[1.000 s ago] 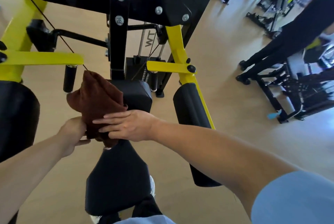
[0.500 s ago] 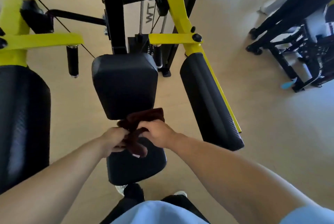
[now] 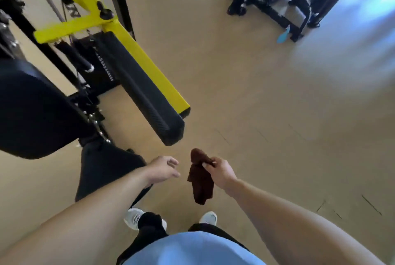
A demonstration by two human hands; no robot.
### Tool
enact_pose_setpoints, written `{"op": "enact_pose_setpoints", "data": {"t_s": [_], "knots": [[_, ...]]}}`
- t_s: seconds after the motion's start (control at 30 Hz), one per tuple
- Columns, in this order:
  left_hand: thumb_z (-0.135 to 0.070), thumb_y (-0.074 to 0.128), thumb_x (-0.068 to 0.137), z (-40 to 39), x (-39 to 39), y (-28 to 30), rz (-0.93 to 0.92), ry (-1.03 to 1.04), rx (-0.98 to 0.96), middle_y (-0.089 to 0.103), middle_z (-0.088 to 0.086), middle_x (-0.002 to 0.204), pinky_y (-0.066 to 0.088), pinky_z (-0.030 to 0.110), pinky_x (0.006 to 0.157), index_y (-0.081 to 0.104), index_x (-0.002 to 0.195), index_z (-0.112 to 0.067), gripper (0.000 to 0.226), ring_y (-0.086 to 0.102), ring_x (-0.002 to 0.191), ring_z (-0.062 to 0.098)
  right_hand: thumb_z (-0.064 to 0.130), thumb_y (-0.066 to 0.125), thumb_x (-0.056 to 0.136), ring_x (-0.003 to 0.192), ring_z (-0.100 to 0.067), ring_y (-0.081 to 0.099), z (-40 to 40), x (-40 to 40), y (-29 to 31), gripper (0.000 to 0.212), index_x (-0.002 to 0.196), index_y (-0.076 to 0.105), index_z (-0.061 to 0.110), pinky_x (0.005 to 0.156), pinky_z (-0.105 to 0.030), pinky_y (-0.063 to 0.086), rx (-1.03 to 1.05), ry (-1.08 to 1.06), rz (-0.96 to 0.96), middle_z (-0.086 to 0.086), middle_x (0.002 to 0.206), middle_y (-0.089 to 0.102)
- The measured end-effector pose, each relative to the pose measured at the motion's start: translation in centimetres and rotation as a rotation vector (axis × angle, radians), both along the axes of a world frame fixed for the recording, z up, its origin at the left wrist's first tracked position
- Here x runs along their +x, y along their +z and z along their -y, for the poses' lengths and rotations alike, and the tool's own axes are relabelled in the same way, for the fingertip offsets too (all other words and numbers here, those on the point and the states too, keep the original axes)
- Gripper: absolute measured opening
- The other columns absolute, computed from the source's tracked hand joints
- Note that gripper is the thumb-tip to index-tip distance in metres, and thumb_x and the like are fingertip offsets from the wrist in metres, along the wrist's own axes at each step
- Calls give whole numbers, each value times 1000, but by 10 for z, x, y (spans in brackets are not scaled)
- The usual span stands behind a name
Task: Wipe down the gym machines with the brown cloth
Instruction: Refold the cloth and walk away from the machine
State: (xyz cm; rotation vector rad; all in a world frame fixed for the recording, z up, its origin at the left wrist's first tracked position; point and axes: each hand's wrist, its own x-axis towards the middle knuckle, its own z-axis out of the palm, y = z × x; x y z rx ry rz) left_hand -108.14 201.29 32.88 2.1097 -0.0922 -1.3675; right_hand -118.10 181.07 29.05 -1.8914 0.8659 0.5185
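Two hands are held apart above the tan floor (image 3: 245,104). The right hand (image 3: 220,171) pinches the dark brown cloth (image 3: 201,181), which hangs bunched and limp in the air, creased along its length, touching nothing else. The left hand (image 3: 163,168) holds nothing, its fingers loosely curled. Beyond them juts a black ribbed pad on a yellow steel arm (image 3: 147,91), with a black padded seat (image 3: 106,168) at left.

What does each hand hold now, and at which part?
The right hand pinches the brown cloth near its top end; the rest hangs down. The left hand holds nothing.
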Motion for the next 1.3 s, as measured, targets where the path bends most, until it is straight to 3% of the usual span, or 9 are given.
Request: {"op": "enact_pose_setpoints", "data": {"t_s": [0.17, 0.27, 0.37, 0.57, 0.7, 0.87, 1.03, 1.2, 1.3], "knots": [[-17, 81, 80, 134, -30, 12, 58, -127, -86, 51, 4, 143, 47, 32, 96, 45, 143, -25, 72, 53, 119, 18, 29, 66, 96, 90, -25, 71, 94, -46, 27, 8, 98, 66, 21, 63, -30, 51, 57, -288, 93, -3, 101, 75], [-22, 86, 73, 203, -38, 24, 24, -197, -187, 49, 2, 145, 42, 30, 97, 39, 148, -26, 88, 50, 125, 18, 33, 69, 95, 93, -26, 74, 148, -55, 51, 14, 99, 72, 20, 68, -35, 58, 139, -398, 168, -3, 99, 78], [-31, 87, 72, 266, -43, 35, 23, -187, -265, 62, -3, 127, 49, 30, 96, 49, 139, -21, 77, 59, 116, 16, 35, 71, 94, 102, -21, 73, 202, -55, 77, 19, 105, 77, 20, 91, -38, 58, 224, -454, 248, -2, 100, 79], [-61, 70, 71, 366, -8, 39, 67, 8, -331, 77, -1, 98, 58, 44, 89, 71, 105, -25, 49, 73, 96, 19, 30, 76, 89, 110, -15, 72, 285, -28, 98, 34, 122, 73, 24, 99, -30, 53, 376, -433, 427, -1, 114, 77], [-46, 65, 90, 440, 44, 29, 50, 221, -333, 77, 4, 97, 60, 44, 85, 72, 101, -20, 29, 72, 94, 23, 48, 87, 71, 101, -11, 74, 350, 5, 83, 59, 125, 67, 33, 88, -30, 60, 304, -435, 362, 3, 114, 76], [-46, 65, 92, 538, 122, 14, -31, 269, -339, 76, 6, 103, 62, 44, 80, 71, 108, -12, 38, 71, 96, 23, 18, 91, 73, 101, -11, 73, 445, 53, 57, 64, 129, 62, 26, 81, -24, 59, 269, -317, 184, 2, 115, 75], [-49, 68, 88, 637, 189, 19, -55, 166, -298, 76, 5, 102, 61, 44, 84, 71, 107, -14, 40, 72, 95, 22, 13, 77, 86, 84, -8, 73, 545, 107, 68, 26, 105, 71, 29, 67, -18, 54, 192, -274, 119, 5, 96, 78], [-52, 73, 79, 740, 241, 2, 58, 111, -187, 76, 3, 95, 59, 42, 86, 73, 93, -18, 36, 72, 90, 23, 9, 74, 80, 72, -25, 73, 668, 147, 77, 20, 98, 66, 14, 60, -31, 51, 115, -364, 131, -19, 87, 76], [-41, 73, 85, 817, 274, -2, 90, 69, -146, 76, 8, 94, 60, 36, 77, 73, 92, -13, 28, 73, 86, 25, 6, 78, 80, 65, -18, 67, 769, 173, 78, 21, 86, 59, 12, 54, -26, 48, 40, -382, 135, -8, 73, 68]]}}
